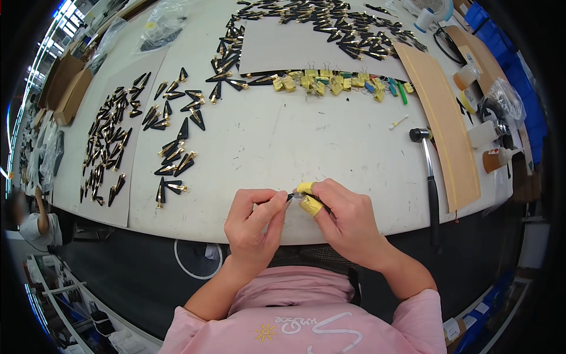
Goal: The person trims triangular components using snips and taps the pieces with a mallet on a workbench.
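Observation:
My left hand and my right hand meet above the table's near edge. Between their fingertips is a small dark piece with a shiny spot; the fingers cover most of it. My left thumb and forefinger pinch one end, while the right fingertips close on the other. Yellow tape wraps the thumb and forefinger of my right hand. Left of my hands, black pointed pieces with gold-coloured metal parts lie in loose clusters. Several yellow-wrapped binder clips sit in a row farther back.
A hammer lies on the right beside a long tan board. Bottles stand beyond that board. More black pieces cover a grey board at left and the table's far side. A cotton swab and a green stick lie near the clips.

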Action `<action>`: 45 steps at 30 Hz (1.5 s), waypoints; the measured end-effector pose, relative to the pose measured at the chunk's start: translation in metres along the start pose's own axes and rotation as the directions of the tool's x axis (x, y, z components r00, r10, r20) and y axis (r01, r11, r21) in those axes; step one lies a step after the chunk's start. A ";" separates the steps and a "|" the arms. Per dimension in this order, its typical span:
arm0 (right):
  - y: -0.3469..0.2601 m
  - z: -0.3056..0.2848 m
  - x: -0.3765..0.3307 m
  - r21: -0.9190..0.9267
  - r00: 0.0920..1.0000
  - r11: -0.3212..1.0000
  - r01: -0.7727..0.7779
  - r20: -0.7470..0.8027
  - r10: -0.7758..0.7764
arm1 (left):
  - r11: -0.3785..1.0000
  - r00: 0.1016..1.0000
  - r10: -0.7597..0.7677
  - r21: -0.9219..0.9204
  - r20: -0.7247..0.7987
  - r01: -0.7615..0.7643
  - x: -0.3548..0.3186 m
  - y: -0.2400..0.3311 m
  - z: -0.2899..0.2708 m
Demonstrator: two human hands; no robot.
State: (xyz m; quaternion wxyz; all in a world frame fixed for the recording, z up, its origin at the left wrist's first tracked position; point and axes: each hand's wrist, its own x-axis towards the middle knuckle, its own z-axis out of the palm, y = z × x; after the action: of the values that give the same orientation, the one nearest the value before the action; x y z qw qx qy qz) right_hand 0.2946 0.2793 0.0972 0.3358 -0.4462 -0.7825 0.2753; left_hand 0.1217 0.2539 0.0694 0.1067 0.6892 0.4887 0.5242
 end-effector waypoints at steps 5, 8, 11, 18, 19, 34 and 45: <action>-0.003 -0.002 0.001 0.009 0.999 1.000 -0.026 0.027 0.026 | 0.999 1.000 0.002 0.040 0.029 -0.003 0.000 0.003 -0.002; -0.005 -0.004 0.001 0.009 0.999 0.999 -0.035 0.040 0.035 | 0.999 1.000 0.020 0.046 0.002 -0.020 -0.001 0.002 -0.001; -0.005 -0.004 0.003 0.013 0.999 0.999 -0.030 0.028 0.029 | 0.999 1.000 0.014 0.045 -0.009 -0.014 -0.001 0.001 0.001; 0.002 -0.007 0.007 0.173 0.998 0.983 -0.060 -0.009 0.063 | 0.982 0.991 -0.131 -0.143 -0.033 0.125 0.005 0.007 0.002; 0.001 -0.006 0.008 0.339 0.988 0.931 -0.137 -0.021 0.153 | 0.928 0.963 -0.270 -0.268 -0.004 0.259 0.007 0.008 0.002; -0.002 0.020 0.008 0.731 0.929 0.611 -0.305 0.086 0.361 | 0.302 0.635 -0.686 -0.654 0.355 0.693 0.013 0.020 -0.007; 0.001 0.028 0.017 0.736 0.921 0.602 -0.309 0.075 0.382 | 0.447 0.702 -0.647 -0.599 0.296 0.665 0.008 0.012 -0.003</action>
State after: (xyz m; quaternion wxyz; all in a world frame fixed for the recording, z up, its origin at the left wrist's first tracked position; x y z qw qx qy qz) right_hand 0.2671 0.2912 0.0836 0.4616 -0.4274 -0.4873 0.6056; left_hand 0.1258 0.2530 0.0837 0.5452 0.3660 0.4927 0.5710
